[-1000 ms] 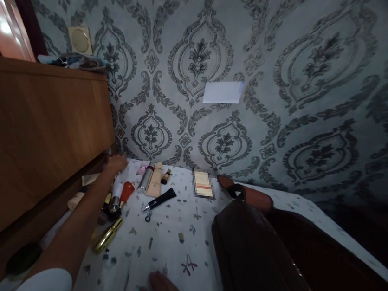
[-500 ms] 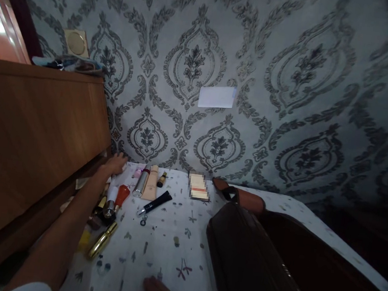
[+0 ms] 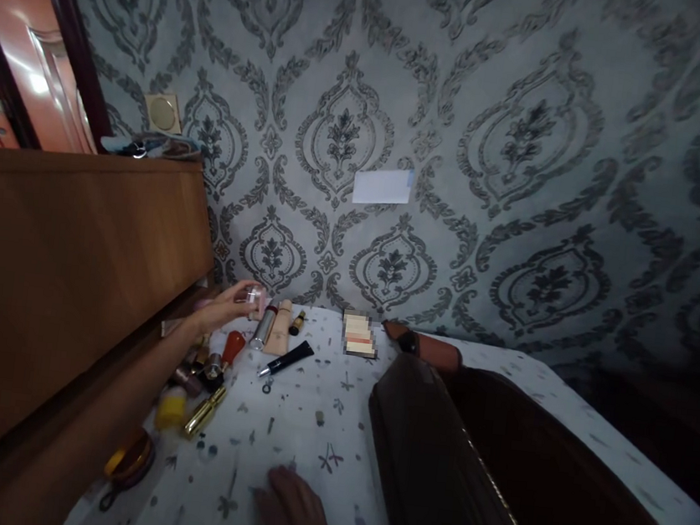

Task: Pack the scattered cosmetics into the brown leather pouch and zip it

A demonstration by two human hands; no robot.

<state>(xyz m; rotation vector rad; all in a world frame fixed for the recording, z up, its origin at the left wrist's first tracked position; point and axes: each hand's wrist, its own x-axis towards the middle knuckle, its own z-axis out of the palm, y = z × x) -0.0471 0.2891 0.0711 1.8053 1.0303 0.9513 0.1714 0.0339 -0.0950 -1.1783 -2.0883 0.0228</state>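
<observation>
A left hand (image 3: pixel 228 306) reaches along a wooden cabinet (image 3: pixel 93 242), its fingers grasping a small clear, pinkish jar (image 3: pixel 254 297) near the wall, above the far edge of a white printed cloth (image 3: pixel 305 434); the jar's contents are too small to make out. A right hand (image 3: pixel 296 513) is low in the centre, over the cloth, its fingers slightly bent; whether they grasp anything cannot be told. Just right of the jar are a silver bottle (image 3: pixel 263 328) with a dark red cap, a beige tube (image 3: pixel 280 330) and a small dark-and-gold bottle (image 3: pixel 297 322), side by side. A black tube (image 3: pixel 287 359) lies slanted nearer the viewer, beside a small ring (image 3: pixel 266 388). Clustered by the left forearm are a red-orange bottle (image 3: pixel 233 348), a white-and-silver bottle (image 3: pixel 215 357), a shiny gold tube (image 3: pixel 205 413), a blurred yellow container (image 3: pixel 171 408) and a round brown-and-yellow container (image 3: pixel 131 457). The forearm partly blocks the cluster's left side. Across the right side lies a large dark brown bag (image 3: pixel 416 455), gaping open, its inside too dark to read. Between bag and tubes is a pixelated cream card (image 3: pixel 359 333).
</observation>
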